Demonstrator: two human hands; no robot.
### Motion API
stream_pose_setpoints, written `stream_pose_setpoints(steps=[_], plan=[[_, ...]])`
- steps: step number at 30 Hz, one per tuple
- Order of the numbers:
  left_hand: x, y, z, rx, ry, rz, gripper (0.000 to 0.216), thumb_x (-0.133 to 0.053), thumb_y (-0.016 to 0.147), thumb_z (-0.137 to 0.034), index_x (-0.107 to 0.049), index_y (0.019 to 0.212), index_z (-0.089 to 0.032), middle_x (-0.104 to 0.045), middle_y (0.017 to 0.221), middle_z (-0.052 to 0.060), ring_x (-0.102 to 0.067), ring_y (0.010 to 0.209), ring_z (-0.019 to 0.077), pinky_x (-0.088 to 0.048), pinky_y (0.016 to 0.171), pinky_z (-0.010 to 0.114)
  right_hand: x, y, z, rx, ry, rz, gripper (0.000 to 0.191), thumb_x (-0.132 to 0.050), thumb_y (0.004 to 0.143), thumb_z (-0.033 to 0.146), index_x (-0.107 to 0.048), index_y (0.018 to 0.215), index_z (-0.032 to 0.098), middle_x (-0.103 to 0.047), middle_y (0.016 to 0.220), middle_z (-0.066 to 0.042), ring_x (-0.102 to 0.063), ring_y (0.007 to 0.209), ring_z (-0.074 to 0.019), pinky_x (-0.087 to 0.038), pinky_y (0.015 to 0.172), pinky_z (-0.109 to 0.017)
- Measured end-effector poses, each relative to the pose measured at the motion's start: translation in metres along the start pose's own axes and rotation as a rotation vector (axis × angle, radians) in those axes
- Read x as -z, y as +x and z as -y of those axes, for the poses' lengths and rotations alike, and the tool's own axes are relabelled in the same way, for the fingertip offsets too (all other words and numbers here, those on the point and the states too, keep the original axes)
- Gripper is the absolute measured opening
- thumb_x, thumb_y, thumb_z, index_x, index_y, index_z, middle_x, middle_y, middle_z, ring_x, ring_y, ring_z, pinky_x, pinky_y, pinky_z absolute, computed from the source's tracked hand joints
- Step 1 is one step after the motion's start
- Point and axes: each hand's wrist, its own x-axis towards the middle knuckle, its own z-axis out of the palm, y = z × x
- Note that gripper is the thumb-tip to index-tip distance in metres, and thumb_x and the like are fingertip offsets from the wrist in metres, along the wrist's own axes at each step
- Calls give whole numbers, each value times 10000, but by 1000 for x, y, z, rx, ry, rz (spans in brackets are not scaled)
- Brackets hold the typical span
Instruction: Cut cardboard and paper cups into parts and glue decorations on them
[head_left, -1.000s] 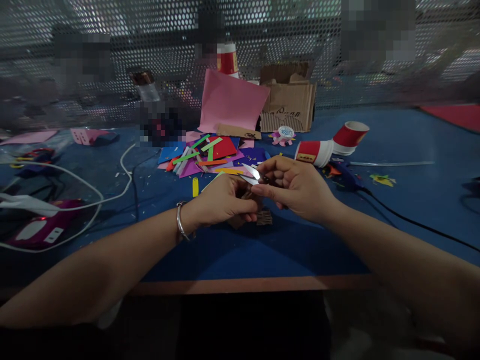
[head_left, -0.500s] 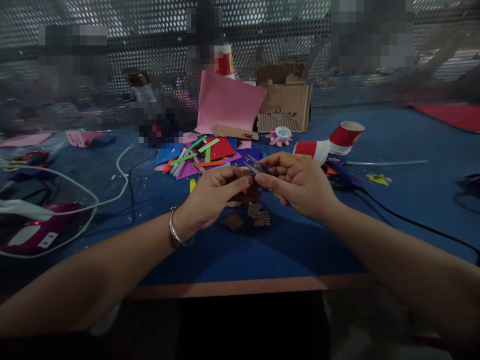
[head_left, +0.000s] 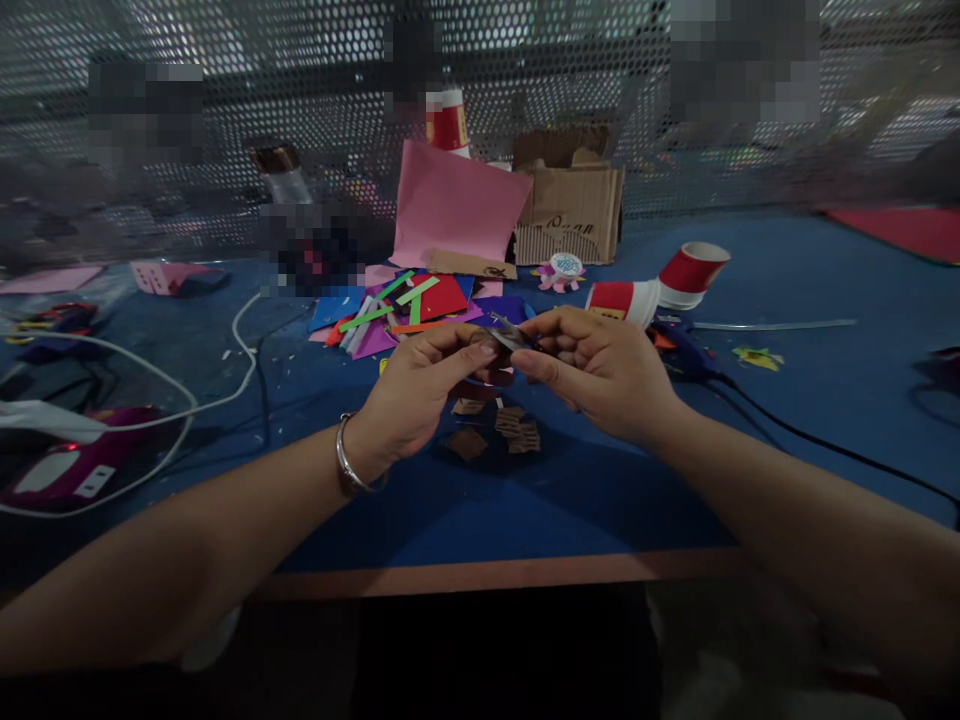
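My right hand is closed around a pair of small scissors, whose metal blades point left toward my other fingertips. Thumb and fingers pinched, my left hand meets the blades' tips; whatever small piece it grips is mostly hidden. A bracelet circles the left wrist. Below both hands, on the blue table, lie several small pieces of corrugated cardboard. Just beyond the hands spreads a pile of coloured paper with green strips on top.
Two red-and-white paper cups and a blue glue gun with a black cord are at right. A cardboard box and a pink sheet stand behind. At left are white cables and a purple device.
The scissor blades have come closer together. My left hand has shifted slightly, baring more of the cardboard pieces below. My right hand stays nearly in place.
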Motion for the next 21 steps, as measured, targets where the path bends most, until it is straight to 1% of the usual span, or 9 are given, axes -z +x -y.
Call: stream_pose_setpoints(steps=[3,6,11,15,18,21], plan=[[0,-1,-1,11,2,11,199,-871,778,-310,-755,849,-164,-728,798,4,-727,737,139,-589,626,230,0,-1,1,11,-26,5,475,-780,876,563,-723,1068,132,-687,772,-21,-545,581,-99,-406,530,-257],[0,-2,-1,22,-13,8,200,-873,770,-301,-736,829,-167,-720,769,-4,-733,715,140,-589,615,233,-1,-1,2,25,-44,1,482,-766,889,570,-720,1072,126,-678,749,-17,-553,585,-103,-417,545,-261],[1,-1,1,21,-11,26,240,-896,754,-314,-715,821,-172,-731,767,-6,-747,730,151,-590,614,236,0,-1,3,47,-61,-3,474,-752,902,574,-719,1059,129,-669,739,-12,-556,588,-106,-424,560,-265],[1,0,2,6,-2,12,269,-927,712,-312,-714,801,-174,-730,753,-12,-727,713,132,-589,641,237,1,-1,3,62,-93,8,465,-744,907,570,-723,1049,128,-668,745,-16,-557,596,-110,-427,566,-268],[1,0,2,34,-38,22,259,-922,715,-307,-713,785,-172,-728,743,-11,-721,712,127,-578,655,236,1,-1,3,65,-95,11,442,-742,912,553,-723,1039,130,-671,731,-12,-578,599,-117,-434,564,-266],[1,0,3,84,-88,47,272,-932,706,-301,-706,781,-170,-729,752,-12,-738,734,140,-570,665,242,1,-1,3,68,-103,16,400,-743,921,522,-726,1024,136,-666,708,-3,-564,574,-109,-412,541,-259]])
